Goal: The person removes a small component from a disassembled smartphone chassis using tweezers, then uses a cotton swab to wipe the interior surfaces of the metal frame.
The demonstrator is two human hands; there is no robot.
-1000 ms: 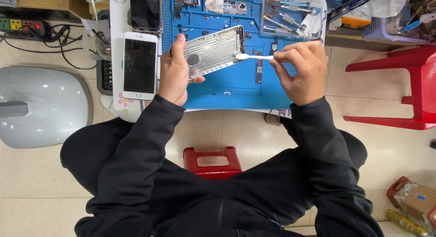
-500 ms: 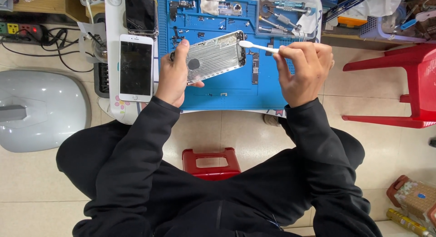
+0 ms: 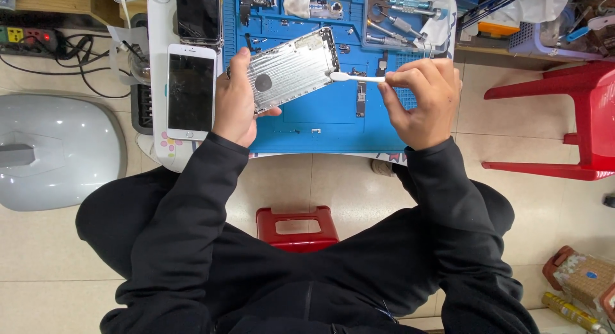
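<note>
— Holding that bare silver metal phone housing (image 3: 291, 70), is it? Which hand has it?

— The left hand (image 3: 234, 100), closed round its lower end, thumb across the inner face, fingers hidden behind it. The housing is tilted, lifted above the blue rubber work mat (image 3: 333, 119), its inside facing up.

— And the right hand (image 3: 423, 100)?

— Pinched shut on a thin white plastic brush (image 3: 357, 78). The brush's head touches the housing's edge farthest from the left hand; the handle's far end disappears inside the fingers.

— What lies under the hands?

— Small loose parts on the mat: a narrow dark circuit board (image 3: 360, 98) just beside the right hand, and tiny screws too small to make out.

— Beyond the fingertips?

— A clear tray of metal tools (image 3: 400, 20), partly cut off by the top edge, so I can't tell them all apart.

— Outside the left hand?

— A white smartphone with a dark screen (image 3: 190, 90) lying flat, and past it a black smartphone (image 3: 199, 14) whose top is cut off.

— Nearer the body?

— A small red plastic stool (image 3: 295, 226) between the knees, mostly covered by the black sleeves. Well outside the right hand stands a red plastic chair (image 3: 564, 116), cropped at the frame's side.
</note>
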